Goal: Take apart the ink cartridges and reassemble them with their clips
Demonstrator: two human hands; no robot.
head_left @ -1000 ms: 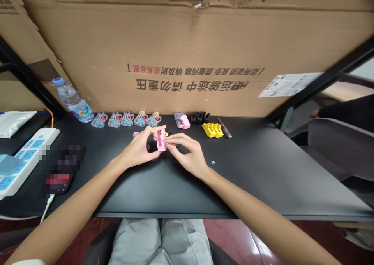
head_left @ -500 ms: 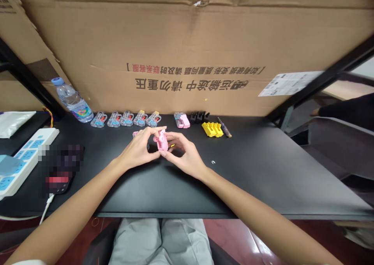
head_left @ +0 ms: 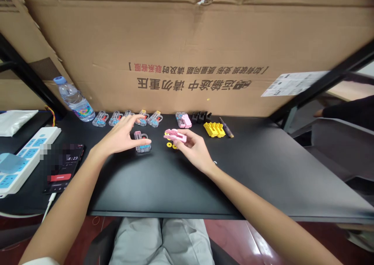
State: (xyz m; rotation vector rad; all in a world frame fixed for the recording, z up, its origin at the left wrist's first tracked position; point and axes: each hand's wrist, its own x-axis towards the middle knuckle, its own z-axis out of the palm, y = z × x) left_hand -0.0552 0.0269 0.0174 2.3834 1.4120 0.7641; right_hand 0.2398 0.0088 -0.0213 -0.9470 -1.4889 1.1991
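Pinched between the thumb and fingers of my right hand (head_left: 194, 147) is a pink plastic part (head_left: 177, 136), held above the desk. Several small yellow discs (head_left: 169, 144) lie under and beside it. My left hand (head_left: 122, 136) is open, its thumb and fingers spread around a clear plastic piece with blue and red bits inside and a pink end (head_left: 143, 145). The thumb tip overlaps that piece; whether it touches I cannot tell. A clear piece with a pink cover (head_left: 183, 120) lies farther back.
Along the cardboard (head_left: 187, 35) stand several clear pieces (head_left: 154, 118), black parts (head_left: 201, 117), yellow parts (head_left: 214, 129) and a screwdriver (head_left: 227, 128). A water bottle (head_left: 76, 101), power strip (head_left: 32, 152) and phone (head_left: 66, 167) are on the left. A small white bit (head_left: 215, 162) lies near my right wrist.
My left hand has let go of the pink part and moved left to the clear piece. My right hand keeps the pink part, now tilted flatter and slightly to the right.
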